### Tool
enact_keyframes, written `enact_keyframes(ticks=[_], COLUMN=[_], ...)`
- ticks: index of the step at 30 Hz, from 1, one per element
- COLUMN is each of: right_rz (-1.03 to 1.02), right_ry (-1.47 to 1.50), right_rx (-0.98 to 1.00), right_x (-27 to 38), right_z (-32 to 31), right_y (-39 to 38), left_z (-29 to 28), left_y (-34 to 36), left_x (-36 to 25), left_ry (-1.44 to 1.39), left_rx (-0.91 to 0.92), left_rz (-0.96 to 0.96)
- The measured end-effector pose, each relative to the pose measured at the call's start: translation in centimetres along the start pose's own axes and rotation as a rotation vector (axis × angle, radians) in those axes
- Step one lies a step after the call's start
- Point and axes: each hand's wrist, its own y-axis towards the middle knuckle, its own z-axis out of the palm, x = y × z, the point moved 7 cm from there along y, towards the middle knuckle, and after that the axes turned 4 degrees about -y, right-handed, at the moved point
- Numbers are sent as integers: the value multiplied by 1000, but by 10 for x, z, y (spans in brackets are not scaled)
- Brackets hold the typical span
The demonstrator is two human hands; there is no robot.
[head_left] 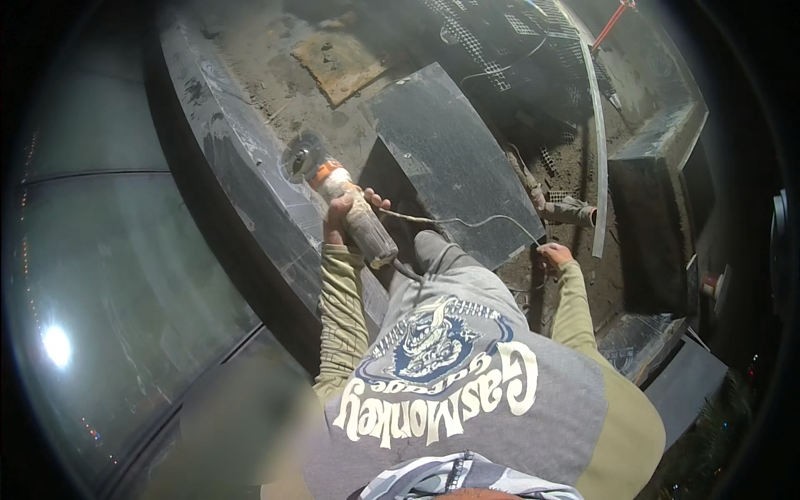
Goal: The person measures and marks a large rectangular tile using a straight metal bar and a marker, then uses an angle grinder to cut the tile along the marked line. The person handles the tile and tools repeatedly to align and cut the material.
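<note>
My left hand [340, 218] is wrapped round the body of an angle grinder [367, 233], which is orange near its head and dusty grey behind. The grinder's disc [305, 156] points away from me, just above the dark panel at the left. From beside that hand a thin, dirty cord [467, 222] runs right, across a large dark slab. At its far end my right hand [554, 256] pinches the cord near the slab's lower right corner. Part of the left fingers is hidden behind the grinder.
The dark slab [454, 150] lies ahead, with a rusty square plate [335, 65] beyond it. A long, narrow metal strip [597, 142] stands to the right, beside a dark box-like block [654, 208]. A worn boot-like object [567, 210] rests on the dirty floor. Glass panes [117, 275] line the left.
</note>
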Motion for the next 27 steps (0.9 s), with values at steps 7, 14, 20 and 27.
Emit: enact_keyframes(ticks=[7, 14, 20, 27], right_rz=[-44, -172, -89, 60], right_ry=[-13, -172, -418, -183], right_rx=[56, 19, -93, -134], right_x=[164, 348, 401, 454], right_z=[84, 196, 262, 291], right_y=[87, 159, 197, 173], left_z=[14, 18, 7, 59], left_y=[97, 202, 316, 432], left_x=[-119, -249, -333, -380], left_ry=[-117, -95, -32, 145], left_rx=[49, 91, 114, 10], left_rz=[-6, 41, -61, -229])
